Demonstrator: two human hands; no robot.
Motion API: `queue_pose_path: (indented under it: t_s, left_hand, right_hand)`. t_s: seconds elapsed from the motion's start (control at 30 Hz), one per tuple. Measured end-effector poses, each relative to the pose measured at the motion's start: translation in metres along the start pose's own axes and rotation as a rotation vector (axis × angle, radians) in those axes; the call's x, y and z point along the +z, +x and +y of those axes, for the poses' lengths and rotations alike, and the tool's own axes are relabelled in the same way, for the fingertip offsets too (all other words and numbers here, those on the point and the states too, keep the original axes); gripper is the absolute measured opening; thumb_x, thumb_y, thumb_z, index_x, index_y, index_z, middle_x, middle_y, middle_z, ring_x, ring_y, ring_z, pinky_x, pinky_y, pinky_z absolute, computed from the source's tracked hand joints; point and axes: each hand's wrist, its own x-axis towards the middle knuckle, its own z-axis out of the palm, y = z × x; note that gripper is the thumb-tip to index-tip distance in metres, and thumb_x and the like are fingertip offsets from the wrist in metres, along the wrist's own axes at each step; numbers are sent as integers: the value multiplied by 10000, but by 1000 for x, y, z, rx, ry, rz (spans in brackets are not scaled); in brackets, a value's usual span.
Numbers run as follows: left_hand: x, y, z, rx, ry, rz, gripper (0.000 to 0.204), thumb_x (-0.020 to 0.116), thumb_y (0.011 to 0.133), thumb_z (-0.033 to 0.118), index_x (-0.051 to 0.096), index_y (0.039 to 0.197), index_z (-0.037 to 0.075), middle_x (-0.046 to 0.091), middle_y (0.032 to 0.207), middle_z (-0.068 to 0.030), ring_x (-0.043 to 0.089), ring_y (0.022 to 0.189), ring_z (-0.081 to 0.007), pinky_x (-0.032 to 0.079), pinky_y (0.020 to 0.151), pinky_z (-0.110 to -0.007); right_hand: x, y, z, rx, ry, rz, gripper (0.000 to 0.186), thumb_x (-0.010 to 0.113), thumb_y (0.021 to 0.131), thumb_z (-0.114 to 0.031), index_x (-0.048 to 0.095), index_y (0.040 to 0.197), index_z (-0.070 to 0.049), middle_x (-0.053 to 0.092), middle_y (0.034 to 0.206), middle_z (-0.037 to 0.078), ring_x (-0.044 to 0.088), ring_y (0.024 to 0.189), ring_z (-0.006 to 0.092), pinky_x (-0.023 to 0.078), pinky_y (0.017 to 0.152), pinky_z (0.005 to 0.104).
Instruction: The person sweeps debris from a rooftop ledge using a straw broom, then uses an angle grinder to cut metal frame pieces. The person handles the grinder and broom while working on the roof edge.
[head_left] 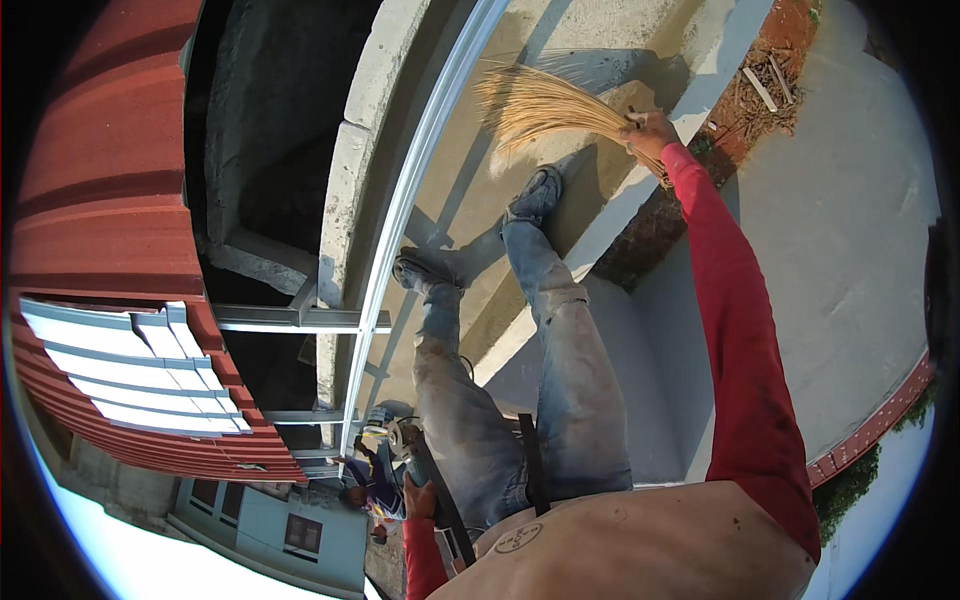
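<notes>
My right hand (651,134), in a red sleeve, is closed round the bound end of a stick broom (560,106). The broom's pale bristles fan out to the left over the concrete ledge (590,30), and its shadow falls close by. Low at the left, my left hand (420,498) grips the body of an angle grinder (408,446). The grinder's head points away from me, beside my left leg. A long silvery metal beam (412,190) runs along the left of my shoes; neither hand touches it.
Red corrugated roofing (110,230) and a dark gap (290,110) lie to the left, with a concrete edge (372,90) between gap and beam. Metal crosspieces (290,318) meet the beam. A co-worker (378,482) is beyond the grinder. Wood scraps (765,90) lie on soil at the right.
</notes>
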Motion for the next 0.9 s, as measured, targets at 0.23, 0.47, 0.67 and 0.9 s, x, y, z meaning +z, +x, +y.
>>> queue_pose_path:
  t_s: [0.23,0.47,0.67,0.9]
  left_hand:
    - [12,17,-16,-69,180,51,691,731,723,427,555,1156,-81,637,1071,-304,637,1001,-408,487,878,-430]
    - [19,14,2,-66,7,40,697,738,685,389,556,1160,-87,646,1065,-283,635,998,-409,486,871,-436]
    - [18,-9,46,-61,102,85,769,765,668,380,511,1242,-63,631,1114,-284,617,1046,-418,476,900,-439]
    - [28,15,22,-84,126,-20,925,760,659,479,465,1243,-176,584,1173,-347,570,1140,-427,446,961,-437]
  right_hand:
    - [-21,-93,-7,-204,70,388,540,667,838,-347,598,1220,27,677,821,207,661,742,308,532,708,380]
    - [248,-132,-8,-293,18,-626,518,738,766,-316,651,1192,-35,712,863,170,690,756,227,534,677,346]
    - [14,43,-62,-38,347,-125,362,722,818,-245,678,1121,-53,678,737,100,622,504,178,499,422,327]
    - [-147,60,20,-175,519,677,307,680,878,-235,671,1121,-48,681,801,65,678,720,170,530,503,327]
